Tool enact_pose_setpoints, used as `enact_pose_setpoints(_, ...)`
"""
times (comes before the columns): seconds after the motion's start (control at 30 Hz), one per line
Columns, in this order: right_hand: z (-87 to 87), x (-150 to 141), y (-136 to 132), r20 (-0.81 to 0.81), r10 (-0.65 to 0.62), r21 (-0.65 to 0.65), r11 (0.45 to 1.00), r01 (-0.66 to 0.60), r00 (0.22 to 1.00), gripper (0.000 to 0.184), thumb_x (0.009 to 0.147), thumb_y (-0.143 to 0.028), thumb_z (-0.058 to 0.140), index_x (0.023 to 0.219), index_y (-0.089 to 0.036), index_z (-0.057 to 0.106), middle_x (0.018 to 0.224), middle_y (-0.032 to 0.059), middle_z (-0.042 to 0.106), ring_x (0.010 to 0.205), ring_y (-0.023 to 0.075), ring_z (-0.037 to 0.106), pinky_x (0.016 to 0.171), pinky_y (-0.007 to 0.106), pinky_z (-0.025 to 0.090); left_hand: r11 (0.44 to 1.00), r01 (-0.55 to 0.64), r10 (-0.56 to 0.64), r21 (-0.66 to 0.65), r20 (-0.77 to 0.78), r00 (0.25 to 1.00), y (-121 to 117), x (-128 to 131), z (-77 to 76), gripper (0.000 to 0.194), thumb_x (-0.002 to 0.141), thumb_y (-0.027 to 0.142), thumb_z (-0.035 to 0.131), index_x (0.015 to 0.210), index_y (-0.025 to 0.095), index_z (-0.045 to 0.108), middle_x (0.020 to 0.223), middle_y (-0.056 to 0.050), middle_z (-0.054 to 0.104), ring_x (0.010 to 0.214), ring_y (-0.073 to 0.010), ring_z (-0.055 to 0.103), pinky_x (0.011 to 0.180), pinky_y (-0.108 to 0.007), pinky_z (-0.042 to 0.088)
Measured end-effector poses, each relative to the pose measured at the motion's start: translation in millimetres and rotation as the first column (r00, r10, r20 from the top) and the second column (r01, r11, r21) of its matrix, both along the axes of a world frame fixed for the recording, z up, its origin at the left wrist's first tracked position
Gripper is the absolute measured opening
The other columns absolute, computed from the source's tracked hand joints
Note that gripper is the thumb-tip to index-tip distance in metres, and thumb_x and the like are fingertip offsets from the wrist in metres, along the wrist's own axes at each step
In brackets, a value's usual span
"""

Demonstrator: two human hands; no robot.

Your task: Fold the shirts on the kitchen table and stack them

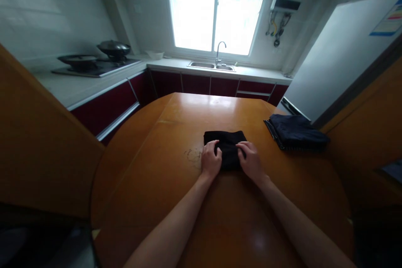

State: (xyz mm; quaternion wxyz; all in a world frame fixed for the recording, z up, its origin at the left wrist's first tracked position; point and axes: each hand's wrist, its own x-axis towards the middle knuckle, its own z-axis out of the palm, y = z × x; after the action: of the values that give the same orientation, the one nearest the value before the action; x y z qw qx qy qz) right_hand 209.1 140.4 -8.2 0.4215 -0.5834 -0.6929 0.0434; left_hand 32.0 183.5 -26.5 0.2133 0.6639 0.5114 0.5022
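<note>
A folded black cloth, apparently a garment (229,150), lies flat on the wooden table in front of me. My left hand (211,159) rests over its left edge, fingers curled onto the fabric and thumb toward the middle. On the opposite side, my right hand (250,160) is curled over the right edge, with its fingertips on the top of the cloth. Both hands hold the cloth by its sides. What the undersides of the fingers grip is partly hidden.
A stack of dark folded clothes (295,132) sits on the table's right side. The round-ended wooden table (150,180) fills the foreground. Beyond are a counter with a sink (202,65), a stove with a lidded pan (113,48), and a fridge (333,54) at the right.
</note>
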Motion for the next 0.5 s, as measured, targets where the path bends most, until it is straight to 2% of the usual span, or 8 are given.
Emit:
enact_pose_setpoints(0.07,-16.0,34.6,4.8,-0.004,-0.155,-0.026,0.988,0.155,0.988,0.033,0.096,-0.037,0.052,0.117,-0.019,0.071,0.122,0.0152,0.066,0.119,0.0319,0.057,0.108,0.053,0.044,1.0,0.02,-0.02,-0.003,-0.066,0.998,-2.3,1.8,0.3,0.033,0.092,0.017,0.052,0.121,0.021,0.067,0.125,-0.009,0.068,0.121,-0.0262,0.059,0.11,-0.043,0.044)
enact_pose_setpoints(0.13,-30.1,59.7,10.0,-0.039,-0.196,-0.108,0.976,0.191,0.98,0.041,0.095,-0.043,0.052,0.12,-0.016,0.069,0.127,0.0172,0.065,0.123,0.033,0.057,0.11,0.054,0.042,0.999,0.036,-0.037,-0.008,-0.138,0.99,-5.7,4.6,1.3,0.033,0.092,0.02,0.055,0.122,0.022,0.067,0.127,-0.009,0.067,0.124,-0.0273,0.057,0.111,-0.046,0.042)
enact_pose_setpoints(0.2,-39.3,70.8,13.7,-0.086,-0.177,-0.17,0.972,0.16,0.98,0.046,0.095,-0.046,0.05,0.123,-0.014,0.069,0.13,0.018,0.066,0.126,0.0323,0.057,0.112,0.053,0.041,0.999,0.044,-0.048,-0.022,-0.221,0.974,-10.2,7.2,2.9,0.034,0.091,0.023,0.06,0.124,0.024,0.068,0.132,-0.009,0.065,0.129,-0.03,0.054,0.114,-0.05,0.039)
enact_pose_setpoints(0.33,-42.3,66.1,15.7,-0.174,-0.098,-0.209,0.976,0.061,0.98,0.047,0.096,-0.047,0.05,0.128,-0.017,0.068,0.131,0.0159,0.068,0.125,0.0302,0.061,0.112,0.051,0.043,0.996,0.061,-0.078,-0.058,-0.363,0.929,-20.7,8.3,6.6,0.042,0.09,0.032,0.067,0.131,0.028,0.066,0.144,-0.01,0.058,0.143,-0.0364,0.041,0.12,-0.062,0.025)
enact_pose_setpoints(0.4,-41.0,61.5,15.5,-0.219,-0.081,-0.211,0.977,0.034,0.972,0.048,0.095,-0.047,0.053,0.13,-0.018,0.066,0.132,0.0155,0.068,0.124,0.0303,0.062,0.11,0.051,0.045,0.989,0.121,-0.144,-0.081,-0.419,0.897,-25.2,6.1,8.2,0.049,0.089,0.042,0.069,0.136,0.03,0.063,0.149,-0.01,0.054,0.148,-0.0397,0.034,0.121,-0.068,0.018)
enact_pose_setpoints(0.5,-39.5,57.2,15.4,-0.287,-0.057,-0.196,0.981,0.0,0.956,0.05,0.092,-0.046,0.056,0.133,-0.019,0.063,0.132,0.0145,0.067,0.12,0.0294,0.063,0.105,0.047,0.048,0.96,0.251,-0.281,-0.126,-0.482,0.83,-29.4,1.7,9.5,0.077,0.077,0.062,0.078,0.145,0.034,0.056,0.155,-0.009,0.048,0.151,-0.0456,0.024,0.119,-0.076,0.008)
